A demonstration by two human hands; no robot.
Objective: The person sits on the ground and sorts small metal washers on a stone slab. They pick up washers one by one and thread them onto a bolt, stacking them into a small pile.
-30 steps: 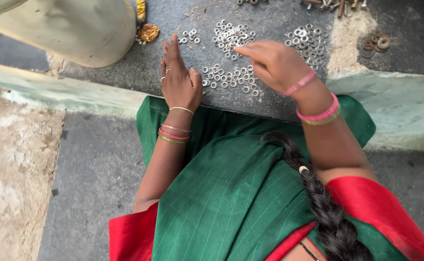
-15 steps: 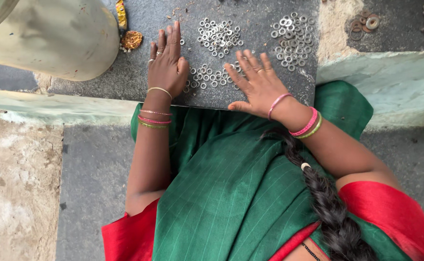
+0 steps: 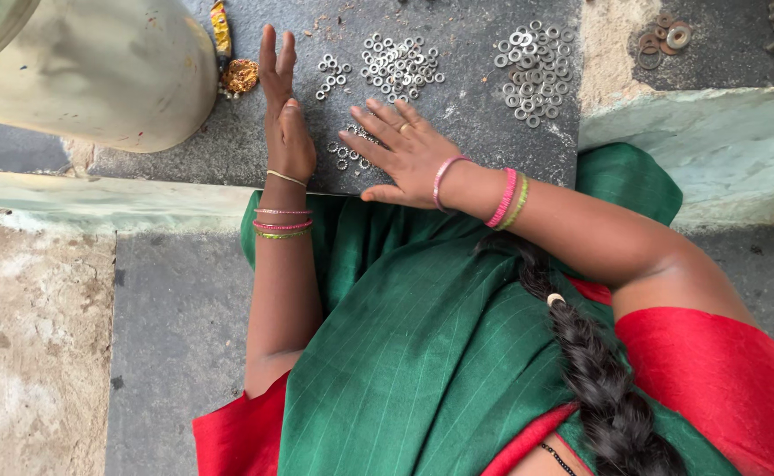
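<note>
**Two open hands over scattered washers on a dark slab**

Left hand (image 3: 283, 115) set on edge on the slab (image 3: 475, 132), fingers straight and pressed together, pointing far; nothing gripped. Right hand (image 3: 405, 154) laid palm down just right of it, fingers spread and released, ring on one finger, fingertips reaching left toward the left palm. Small washers (image 3: 345, 154) lying loose between the two hands, partly hidden under the right fingers. Few more washers (image 3: 331, 72) just right of the left fingertips. Larger heap (image 3: 398, 66) farther off, beyond the right hand. Third heap (image 3: 532, 62) far right on the slab, well apart from both hands. Rusty rings (image 3: 665, 40) on the sandy patch past the slab's right edge. Pale drum (image 3: 87, 70) at far left, a round orange piece (image 3: 240, 76) just beside it, near the left hand. Bangles on both wrists. Green sari (image 3: 387, 335) and dark braid (image 3: 590, 370) filling the near part of the view.
</note>
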